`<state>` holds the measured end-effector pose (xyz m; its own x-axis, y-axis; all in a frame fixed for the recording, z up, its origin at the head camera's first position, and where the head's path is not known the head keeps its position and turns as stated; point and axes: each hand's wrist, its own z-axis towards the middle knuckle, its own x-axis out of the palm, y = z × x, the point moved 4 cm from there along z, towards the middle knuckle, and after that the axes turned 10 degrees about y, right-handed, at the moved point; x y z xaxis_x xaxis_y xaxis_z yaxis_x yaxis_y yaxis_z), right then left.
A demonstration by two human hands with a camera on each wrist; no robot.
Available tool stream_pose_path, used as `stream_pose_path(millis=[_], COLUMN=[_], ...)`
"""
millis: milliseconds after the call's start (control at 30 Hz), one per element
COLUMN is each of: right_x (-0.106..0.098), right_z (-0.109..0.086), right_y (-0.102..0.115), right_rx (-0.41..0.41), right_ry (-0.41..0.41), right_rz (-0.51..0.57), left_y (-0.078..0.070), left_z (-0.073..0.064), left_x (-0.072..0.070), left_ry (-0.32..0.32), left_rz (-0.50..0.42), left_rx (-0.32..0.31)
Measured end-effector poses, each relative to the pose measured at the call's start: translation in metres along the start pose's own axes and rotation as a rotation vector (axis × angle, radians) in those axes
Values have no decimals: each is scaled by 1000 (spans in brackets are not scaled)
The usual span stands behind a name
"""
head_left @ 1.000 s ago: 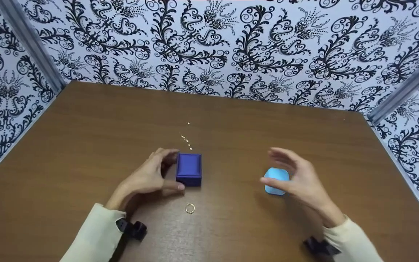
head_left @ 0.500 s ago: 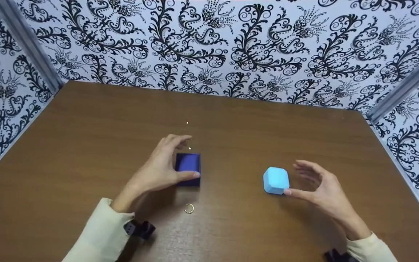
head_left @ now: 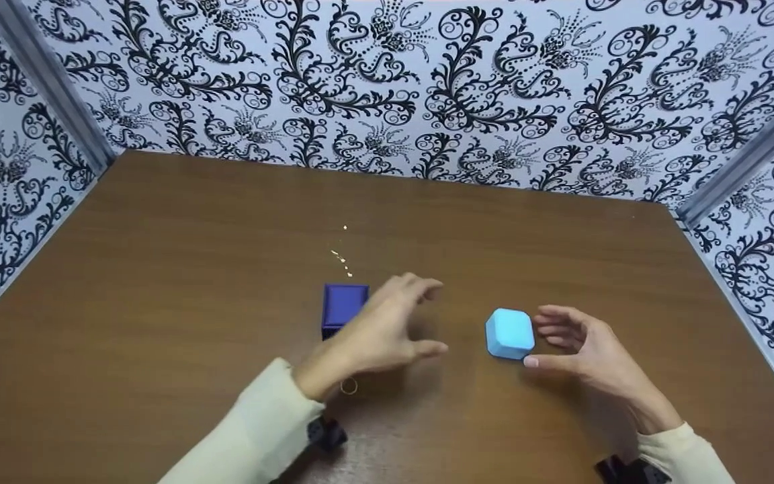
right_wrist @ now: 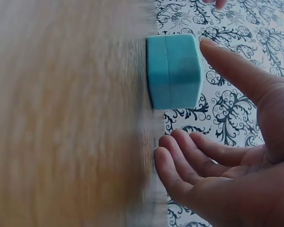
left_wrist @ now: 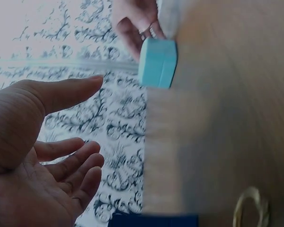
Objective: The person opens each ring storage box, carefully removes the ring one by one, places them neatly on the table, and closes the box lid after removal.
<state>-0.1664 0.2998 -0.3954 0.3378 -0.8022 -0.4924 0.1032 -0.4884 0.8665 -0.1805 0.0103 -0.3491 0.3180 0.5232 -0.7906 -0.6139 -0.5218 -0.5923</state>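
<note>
A light blue ring box (head_left: pixel 510 333) with rounded corners stands closed on the table; a seam shows round its side in the right wrist view. My right hand (head_left: pixel 585 346) is just right of it, fingers and thumb apart around nothing. Whether the thumb tip touches the box I cannot tell. Between the two boxes hovers my left hand (head_left: pixel 383 329), thumb and fingers spread, holding nothing. Its wrist partly covers a dark blue box (head_left: pixel 345 304), lid down. A gold ring (left_wrist: pixel 251 208) lies on the table below the left wrist, partly hidden in the head view.
Small gold pieces, perhaps a fine chain, lie on the brown wooden table (head_left: pixel 226 222) behind the dark blue box. Patterned panels (head_left: pixel 387 87) wall the table at the back and both sides. A dark strap device (head_left: pixel 326 433) sits at the left wrist.
My left hand has left the dark blue box and moved right, toward the light blue one. My right hand has drawn back to the right of the light blue box, uncovering it.
</note>
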Motion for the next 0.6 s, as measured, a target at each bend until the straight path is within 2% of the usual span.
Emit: stream_pose_path(millis=[267,600], right_x=[4,8], right_z=[4,12], right_y=[-3,-5], right_rx=[30,0], right_ry=[37,55], right_rz=[-71,-187], left_y=[-11,-17], left_z=[21,44], left_x=[24,44], left_ry=[94,114], left_rz=[8,-16], left_rx=[-43,-78])
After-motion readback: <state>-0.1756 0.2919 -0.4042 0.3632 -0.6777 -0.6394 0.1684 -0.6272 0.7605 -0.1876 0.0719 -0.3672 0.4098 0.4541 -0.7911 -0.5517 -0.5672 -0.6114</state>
